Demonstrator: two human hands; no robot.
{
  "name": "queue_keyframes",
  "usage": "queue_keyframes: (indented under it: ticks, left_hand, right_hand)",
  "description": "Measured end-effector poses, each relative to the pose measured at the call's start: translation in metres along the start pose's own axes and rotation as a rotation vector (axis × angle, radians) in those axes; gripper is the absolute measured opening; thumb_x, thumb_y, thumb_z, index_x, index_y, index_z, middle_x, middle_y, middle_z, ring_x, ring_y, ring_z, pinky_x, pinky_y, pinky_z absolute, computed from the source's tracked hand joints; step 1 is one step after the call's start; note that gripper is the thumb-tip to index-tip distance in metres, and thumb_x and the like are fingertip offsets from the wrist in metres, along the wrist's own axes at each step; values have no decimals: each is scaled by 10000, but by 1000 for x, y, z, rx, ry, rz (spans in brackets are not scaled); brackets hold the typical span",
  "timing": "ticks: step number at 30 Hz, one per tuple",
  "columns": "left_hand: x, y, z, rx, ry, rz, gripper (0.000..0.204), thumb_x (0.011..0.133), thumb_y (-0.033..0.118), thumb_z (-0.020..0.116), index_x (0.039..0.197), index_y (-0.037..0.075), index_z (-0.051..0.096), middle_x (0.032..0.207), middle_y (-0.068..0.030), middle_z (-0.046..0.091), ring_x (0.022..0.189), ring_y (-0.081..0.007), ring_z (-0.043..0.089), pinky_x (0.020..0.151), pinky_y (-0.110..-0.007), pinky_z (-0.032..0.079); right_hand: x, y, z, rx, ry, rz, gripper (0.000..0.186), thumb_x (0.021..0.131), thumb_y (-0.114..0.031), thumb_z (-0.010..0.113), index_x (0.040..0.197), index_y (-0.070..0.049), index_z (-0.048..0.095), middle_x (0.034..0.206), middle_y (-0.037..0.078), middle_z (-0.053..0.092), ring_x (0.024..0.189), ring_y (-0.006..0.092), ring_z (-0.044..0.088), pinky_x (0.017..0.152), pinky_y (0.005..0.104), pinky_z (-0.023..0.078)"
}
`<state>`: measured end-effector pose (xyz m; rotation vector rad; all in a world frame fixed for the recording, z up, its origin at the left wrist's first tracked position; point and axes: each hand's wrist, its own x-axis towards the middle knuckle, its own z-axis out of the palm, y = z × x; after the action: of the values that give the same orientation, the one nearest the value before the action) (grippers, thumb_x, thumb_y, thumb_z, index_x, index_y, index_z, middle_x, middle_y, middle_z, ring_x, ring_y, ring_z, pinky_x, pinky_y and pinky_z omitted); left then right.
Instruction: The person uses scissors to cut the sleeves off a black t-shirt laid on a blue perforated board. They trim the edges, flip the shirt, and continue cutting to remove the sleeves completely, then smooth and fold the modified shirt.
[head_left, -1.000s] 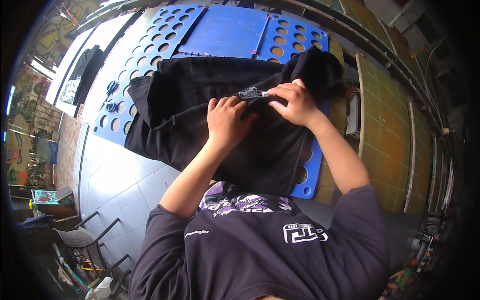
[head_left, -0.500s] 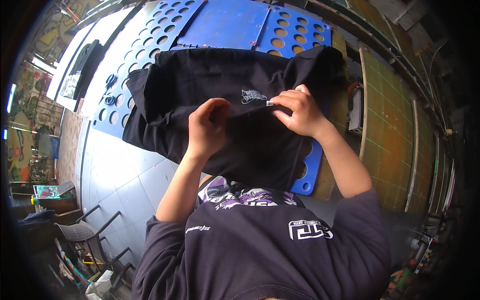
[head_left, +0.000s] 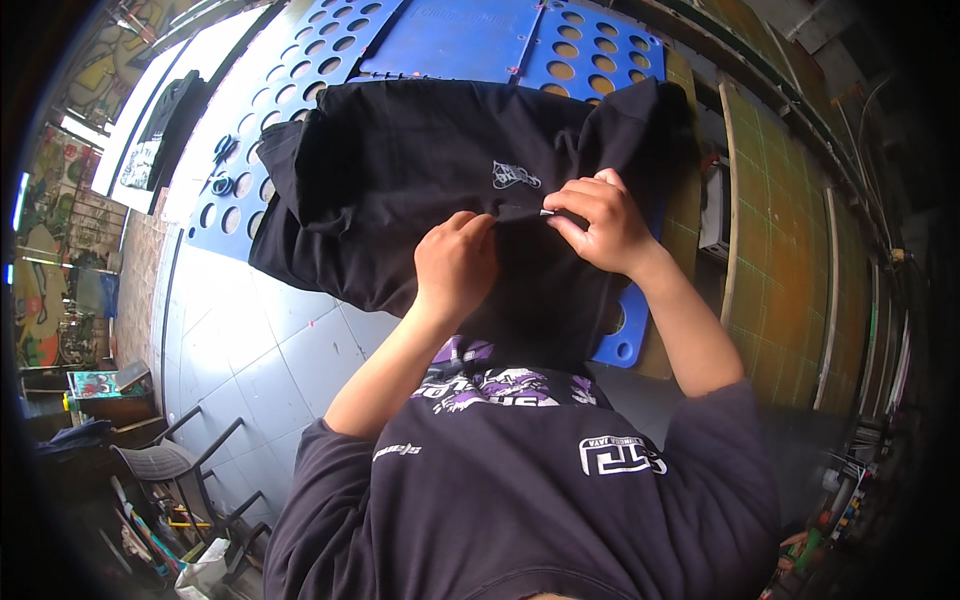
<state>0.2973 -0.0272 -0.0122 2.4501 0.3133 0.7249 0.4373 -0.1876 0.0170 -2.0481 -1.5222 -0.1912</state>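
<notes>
Head view: black cotton garment with a small white chest print [head_left: 430,190], spread over a blue perforated plastic folding board [head_left: 470,45], lower hem hanging off the board's near edge toward the body. Pinched at a crease just below the print by the right hand [head_left: 600,225], thumb and fingertips [head_left: 560,215] closed on a ridge of the cloth, probably to hold the fold line taut. Gripped beside it by the left hand [head_left: 455,265], fingers curled shut over a bunched portion of the same fabric, knuckles up, likely to draw the slack toward the middle. Both hands close together, nearly touching, at the garment's centre.

Compared with a second ago: hands lower on the cloth and nearer the body, left hand now bunching rather than lying flat, and more of the board's far panels uncovered.

Beyond the board: pale tiled tabletop [head_left: 260,340] under its left edge, a green gridded cutting mat [head_left: 780,230] to the right, dark folding chairs [head_left: 190,470] on the floor at lower left.
</notes>
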Motion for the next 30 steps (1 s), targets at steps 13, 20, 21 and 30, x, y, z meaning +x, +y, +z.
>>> queue_keyframes:
  ticks: [13,20,21,30]
  left_hand:
    - [-23,-2,-28,-266,-262,-27,139,698,34,672,831,73,683,829,-94,649,710,-270,638,623,-334,499]
    - [-5,-16,-18,126,-131,168,426,749,215,711,1151,121,605,1253,-96,547,1199,-264,473,979,-417,340]
    - [-6,-20,-16,184,-161,170,420,755,228,706,1150,122,608,1268,-93,542,1218,-264,460,989,-425,333]
    - [-4,-24,-12,-32,-68,132,375,766,245,671,1114,116,621,1161,-73,596,1176,-247,480,954,-451,351]
  right_hand:
    - [24,-10,8,428,-50,319,174,820,-92,652,949,26,648,804,62,619,696,99,587,630,237,473]
    - [27,-8,31,317,-78,355,100,783,-85,671,842,-4,682,731,54,630,645,167,602,635,284,483]
    - [27,-6,31,378,-64,426,94,794,-87,665,839,-7,682,734,44,633,648,145,595,629,276,480]
    - [28,2,12,717,3,674,121,856,-115,624,884,-4,664,763,23,645,665,87,558,630,246,467]
